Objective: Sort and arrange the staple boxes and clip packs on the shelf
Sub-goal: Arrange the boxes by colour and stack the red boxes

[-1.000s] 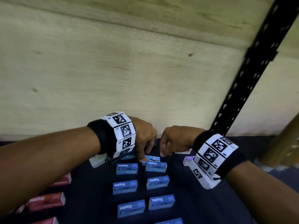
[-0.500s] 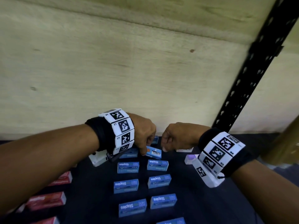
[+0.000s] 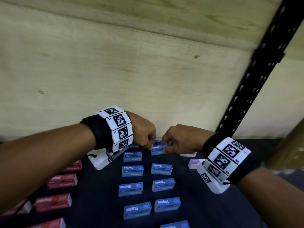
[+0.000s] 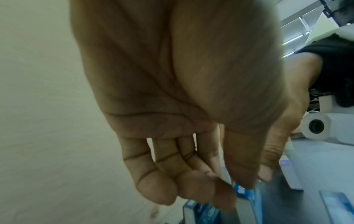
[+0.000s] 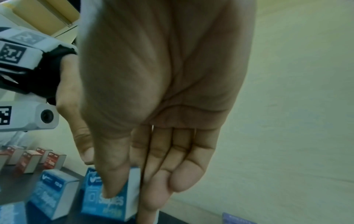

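both hands are working at the back of the dark shelf (image 3: 189, 203), just below the centre of the head frame, close to the pale wooden back panel (image 3: 115, 63). the left hand (image 3: 143, 132) and the right hand (image 3: 179, 139) are meeting over one blue staple box (image 3: 158, 148), the rearmost of the right-hand column.

right hand: in the right wrist view the thumb is pressing the printed face of the box (image 5: 113, 195) and the fingers (image 5: 153, 194) are lying behind it, held together, so the box is being pinched between thumb and fingers. it is sitting on or just above the shelf; contact is not clear.

left hand: fingers (image 4: 159, 191) are curling in, with the thumb opposite them at the box's left end (image 4: 247, 194). the left wrist view is blurred, so the pinch is probable, not certain.

the other blue staple boxes (image 3: 131, 170) are lying in two columns running toward the bottom of the frame, spaced apart, labels upside down to the camera. red boxes (image 3: 63, 180) are lying in a line at lower left, partly hidden by the left forearm. a black perforated upright (image 3: 256, 76) is crossing the upper right of the frame.
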`<state>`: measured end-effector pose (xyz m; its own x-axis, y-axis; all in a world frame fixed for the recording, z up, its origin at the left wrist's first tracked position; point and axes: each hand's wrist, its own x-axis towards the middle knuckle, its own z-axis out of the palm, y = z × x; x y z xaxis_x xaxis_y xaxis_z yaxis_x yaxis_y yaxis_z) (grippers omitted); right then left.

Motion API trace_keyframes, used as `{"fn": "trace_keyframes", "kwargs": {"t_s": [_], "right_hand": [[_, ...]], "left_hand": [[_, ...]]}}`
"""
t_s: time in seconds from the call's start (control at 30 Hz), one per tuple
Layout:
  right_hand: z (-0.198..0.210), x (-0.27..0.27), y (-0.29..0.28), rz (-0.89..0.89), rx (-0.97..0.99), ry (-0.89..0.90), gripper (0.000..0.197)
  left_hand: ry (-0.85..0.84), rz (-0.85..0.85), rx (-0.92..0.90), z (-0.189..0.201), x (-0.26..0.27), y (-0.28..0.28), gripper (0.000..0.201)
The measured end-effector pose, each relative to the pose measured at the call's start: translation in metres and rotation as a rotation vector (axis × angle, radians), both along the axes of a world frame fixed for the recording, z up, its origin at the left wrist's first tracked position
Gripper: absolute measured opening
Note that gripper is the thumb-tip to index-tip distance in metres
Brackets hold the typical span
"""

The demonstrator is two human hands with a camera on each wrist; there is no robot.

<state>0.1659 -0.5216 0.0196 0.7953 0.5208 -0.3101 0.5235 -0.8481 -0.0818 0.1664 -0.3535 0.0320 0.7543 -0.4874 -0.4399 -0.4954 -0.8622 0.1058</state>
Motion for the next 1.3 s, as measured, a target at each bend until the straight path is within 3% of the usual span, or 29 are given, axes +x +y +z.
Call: {"fn": "trace_keyframes", "kwargs": {"t_s": [0.33,0.5,0.63,0.77,1.07,1.3], "right_hand": [[-0.007,0.002,0.005,-0.053,-0.021,0.036,0.024],[-0.011,0.001,0.011,-0.070,-0.059,0.011,0.005],[-0.004,-0.005,0.012,-0.089,-0.093,0.014,0.010],[0.012,-0.015,0.013,-0.084,-0.108,-0.043,0.032],[0.042,-0.064,0.036,-0.047,-0.090,-0.114,0.037],[0.049,-0.108,0.086,0.073,-0.046,-0.155,0.039]], "left_hand": [[-0.058,0.091,-0.022,0.014,-0.010,0.032,0.028],[-0.076,0.142,-0.012,0.016,-0.020,0.048,0.030],[-0.099,0.145,0.016,0.023,-0.032,0.056,0.031],[-0.137,0.161,0.043,0.035,-0.050,0.064,0.032],[-0.252,0.174,0.068,0.049,-0.108,0.095,0.034],[-0.285,0.266,0.048,0.049,-0.172,0.141,0.032]]}}
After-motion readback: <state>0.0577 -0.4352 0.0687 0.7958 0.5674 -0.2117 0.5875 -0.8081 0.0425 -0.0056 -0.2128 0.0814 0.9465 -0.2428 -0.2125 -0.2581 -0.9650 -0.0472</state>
